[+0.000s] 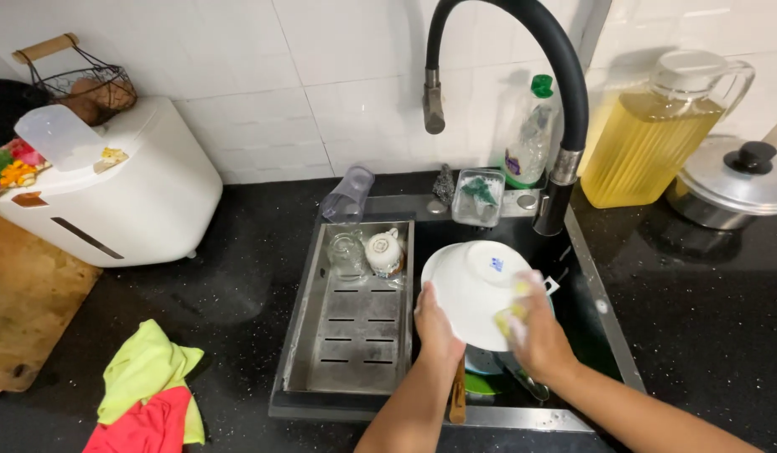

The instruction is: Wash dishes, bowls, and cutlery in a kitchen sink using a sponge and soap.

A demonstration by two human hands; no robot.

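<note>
I am watching my left hand [437,325] clamping the rim of a white bowl [472,289], tilting it base-up over the sink [591,289] so my right hand [535,327], closed on a yellow sponge [508,319], is scrubbing it, beside the steel drainer tray [348,335] on the black speckled bench [237,294], below the black faucet [523,50] and white wall tiles [338,75].
</note>
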